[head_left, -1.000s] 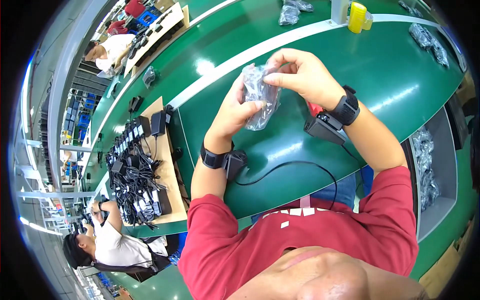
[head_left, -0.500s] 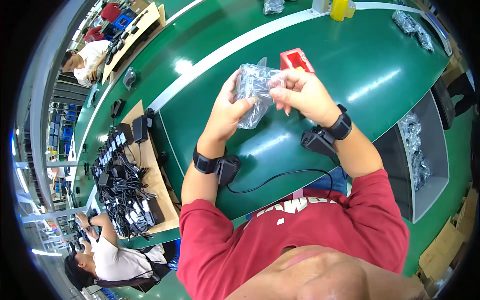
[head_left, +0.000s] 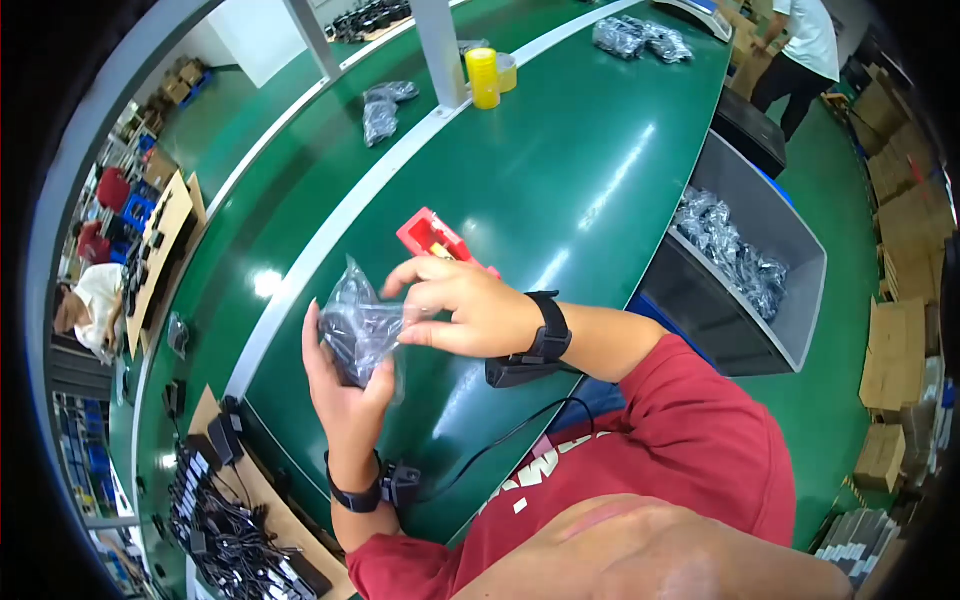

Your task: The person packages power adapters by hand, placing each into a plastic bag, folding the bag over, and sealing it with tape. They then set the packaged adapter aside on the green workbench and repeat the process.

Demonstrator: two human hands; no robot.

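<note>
Left hand (head_left: 345, 385) cups clear crinkled plastic bag of dark cable (head_left: 358, 325) from below, fingers curled round it; right hand (head_left: 462, 305) pinches bag's top edge, fingertips closed; bag held above green table (head_left: 560, 190); best keep pinch firm, support underneath, avoid tearing film.

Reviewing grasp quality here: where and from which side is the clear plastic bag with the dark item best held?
Probably the bulky lower part of the clear bag, cupped from beneath as the left hand does: the weight sits there. The right hand pinches the loose, crinkled upper film from the side.
</note>
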